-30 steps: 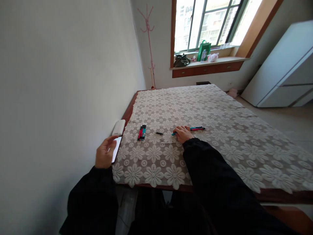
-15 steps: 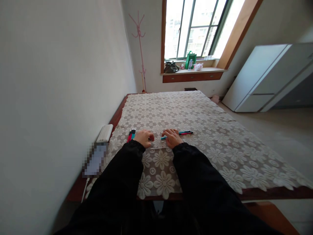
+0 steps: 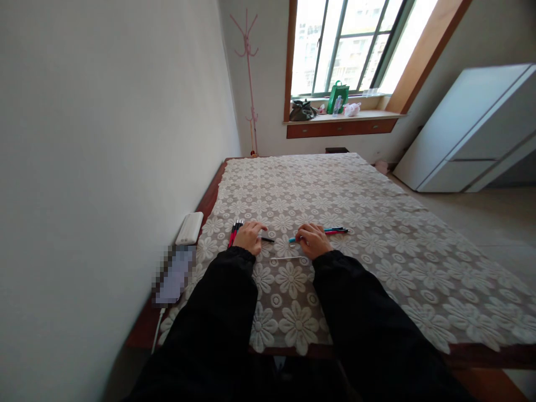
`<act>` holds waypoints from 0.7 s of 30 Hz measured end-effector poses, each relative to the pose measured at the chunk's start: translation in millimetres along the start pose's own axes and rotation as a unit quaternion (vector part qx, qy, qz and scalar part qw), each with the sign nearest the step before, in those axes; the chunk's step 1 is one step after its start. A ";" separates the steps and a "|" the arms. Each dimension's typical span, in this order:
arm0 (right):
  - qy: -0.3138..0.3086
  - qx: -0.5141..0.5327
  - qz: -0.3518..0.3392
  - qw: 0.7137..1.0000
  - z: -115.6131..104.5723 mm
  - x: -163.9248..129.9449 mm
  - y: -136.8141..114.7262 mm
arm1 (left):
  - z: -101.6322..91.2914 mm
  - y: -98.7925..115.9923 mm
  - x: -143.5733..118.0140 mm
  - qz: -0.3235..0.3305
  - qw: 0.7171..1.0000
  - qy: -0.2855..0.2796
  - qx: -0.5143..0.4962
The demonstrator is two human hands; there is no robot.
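Note:
My left hand (image 3: 249, 237) rests palm down on the lace tablecloth, its fingers stretched out and apart. Just beside its fingertips lies a thin black piece (image 3: 268, 240), partly covered by the hand, perhaps a pen part. Several red, blue and black pens (image 3: 235, 230) lie side by side at that hand's outer edge. Bent fingers of my right hand (image 3: 314, 240) are closed on a light blue pen (image 3: 292, 240), whose end sticks out to the left. Behind the right hand lie more pens (image 3: 338, 230), blue and pink-red. A thin white stick (image 3: 286, 258) lies between my wrists.
A flowered lace tablecloth (image 3: 297, 190) covers the table. Along the wall at left are a white power bank (image 3: 190, 228) and a blurred-out phone (image 3: 176, 276) with a cable. A pink coat rack (image 3: 250, 84), a window sill with bags and a white fridge (image 3: 456, 128) stand beyond.
My left fingers have straightened and spread, and the black piece now shows on the cloth beside them. My hands are slightly farther apart. The whole view has shifted a little.

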State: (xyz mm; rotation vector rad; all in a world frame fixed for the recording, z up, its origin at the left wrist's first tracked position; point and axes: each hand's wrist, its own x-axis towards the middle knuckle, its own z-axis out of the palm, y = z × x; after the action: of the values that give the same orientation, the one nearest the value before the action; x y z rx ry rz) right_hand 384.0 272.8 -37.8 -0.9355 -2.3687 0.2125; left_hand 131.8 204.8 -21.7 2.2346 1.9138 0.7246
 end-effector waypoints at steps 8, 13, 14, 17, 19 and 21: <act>-0.042 -0.007 -0.062 0.997 0.2 -0.7 -4.8 | 8.3 -2.7 0.2 -0.039 0.998 -0.045 0.024; -0.095 0.002 -0.119 0.988 -6.4 -1.5 -18.4 | 6.9 1.4 -1.7 -0.034 0.998 -0.045 0.022; -0.108 0.008 -0.130 0.986 -6.7 -1.6 -21.0 | 6.8 2.5 -2.0 -0.032 0.998 -0.041 0.022; -0.135 0.017 -0.146 0.980 -5.7 -1.8 -27.1 | 6.5 5.9 -2.3 -0.022 0.999 -0.037 0.026; -0.141 0.017 -0.149 0.979 -4.4 -1.7 -30.2 | 6.3 7.9 -2.1 -0.021 0.999 -0.041 0.026; -0.137 0.015 -0.153 0.979 -3.3 -1.7 -32.5 | 6.0 9.6 -1.7 -0.026 0.998 -0.045 0.022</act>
State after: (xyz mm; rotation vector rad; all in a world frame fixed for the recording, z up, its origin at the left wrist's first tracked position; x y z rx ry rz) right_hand 368.1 247.3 -24.7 -0.5427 -2.7157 0.2695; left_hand 142.8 202.6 -23.8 2.1945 1.9547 0.5689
